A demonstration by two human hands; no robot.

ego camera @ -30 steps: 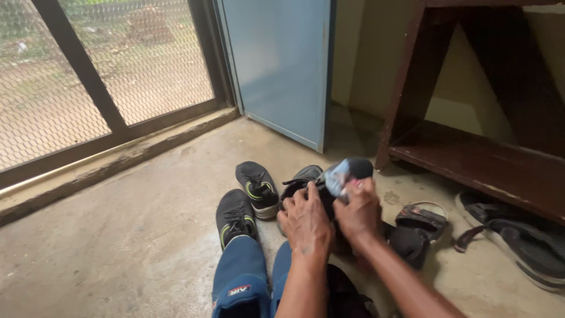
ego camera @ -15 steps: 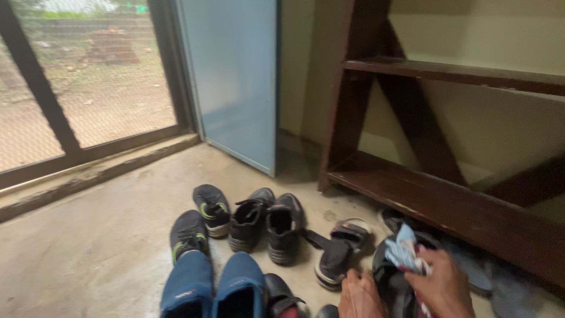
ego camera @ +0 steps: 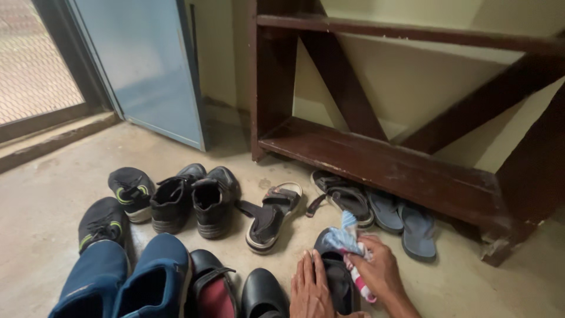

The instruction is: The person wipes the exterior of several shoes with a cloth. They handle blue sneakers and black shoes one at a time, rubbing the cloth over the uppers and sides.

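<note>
Wooden rack [ego camera: 376, 162] now nearer, centred

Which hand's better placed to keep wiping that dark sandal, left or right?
Right, likely. The right hand already grips the cloth against the sandal; the left hand lies flat on it, bracing.

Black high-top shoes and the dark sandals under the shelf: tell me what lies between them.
A single black strappy sandal lies on the concrete floor between black high-top shoes and dark sandals, in the head view.
</note>
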